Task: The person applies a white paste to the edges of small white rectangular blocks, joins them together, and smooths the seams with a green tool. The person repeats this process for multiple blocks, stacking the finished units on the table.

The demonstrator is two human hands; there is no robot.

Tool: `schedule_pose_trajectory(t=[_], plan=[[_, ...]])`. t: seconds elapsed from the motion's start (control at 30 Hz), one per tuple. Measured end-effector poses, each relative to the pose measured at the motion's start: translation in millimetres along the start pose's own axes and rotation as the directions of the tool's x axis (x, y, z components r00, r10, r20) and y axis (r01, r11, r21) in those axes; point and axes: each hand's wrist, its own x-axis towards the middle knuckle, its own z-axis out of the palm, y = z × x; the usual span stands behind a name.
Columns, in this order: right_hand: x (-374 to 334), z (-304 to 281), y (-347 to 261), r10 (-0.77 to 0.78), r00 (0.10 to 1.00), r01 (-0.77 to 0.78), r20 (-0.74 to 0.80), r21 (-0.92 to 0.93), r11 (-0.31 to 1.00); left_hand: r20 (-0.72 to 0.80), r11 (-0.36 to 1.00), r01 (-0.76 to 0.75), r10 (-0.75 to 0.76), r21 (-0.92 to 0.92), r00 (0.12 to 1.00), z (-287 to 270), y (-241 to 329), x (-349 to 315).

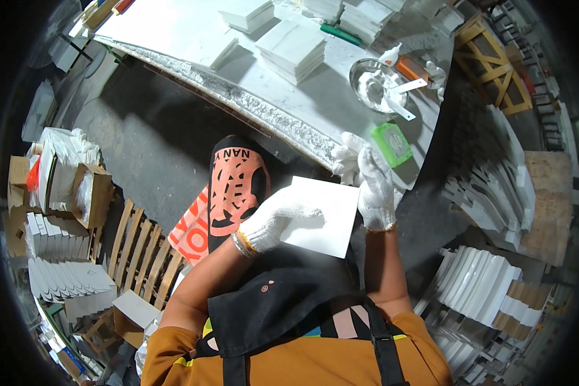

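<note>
A white square tile [321,217] is tilted in front of my body above my lap. My left hand [282,215], in a white knit glove, grips it from its left side with the thumb over its face. My right hand [374,186], gloved too, is beside the tile's right edge with fingers stretched toward the table; whether it touches the edge I cannot tell. Just left of those fingers is a crumpled white bundle [345,166] at the table's edge. Beyond my right hand lie a green box [392,145] and a metal bowl [355,80] of white paste with white spatulas [410,86].
The white worktable [289,122] has a rough, crusted edge and carries stacks of marbled tiles [293,48], a green bar [341,35] and an orange block [410,67]. Slab stacks [476,283] stand right; cartons [91,196] and a wooden pallet [141,248] left.
</note>
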Motion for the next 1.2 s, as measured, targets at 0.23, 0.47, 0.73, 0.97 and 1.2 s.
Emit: schedule_pose_trajectory(t=[0.23, 0.47, 0.73, 0.97, 1.2], plan=[[-21.0, -12.9, 6.3, -0.027, 0.989, 0.006, 0.149, 0.140, 0.990, -0.001, 1.000, -0.019, 0.019, 0.001, 1.000, -6.1, 2.2, 4.5], [-23.0, -9.7, 7.9, -0.008, 0.977, -0.001, 0.212, 0.040, 0.999, -0.024, 0.998, -0.058, 0.059, 0.020, 0.998, -2.3, -1.2, 5.5], [-21.6, -10.8, 8.0, 0.074, 0.989, -0.077, 0.131, 0.013, 0.997, -0.008, 0.960, -0.153, 0.159, 0.236, 0.987, -3.5, 0.4, 7.9], [-26.4, -9.0, 19.4, 0.097, 0.952, -0.105, 0.291, 0.010, 0.994, -0.193, 0.961, -0.175, 0.217, 0.213, 0.957, -5.7, 6.3, 10.5], [-65.8, -33.6, 31.0, 0.240, 0.935, -0.207, 0.260, -0.146, 0.967, -0.207, 0.968, -0.235, 0.249, 0.090, 0.946, -8.1, 16.4, 10.4]])
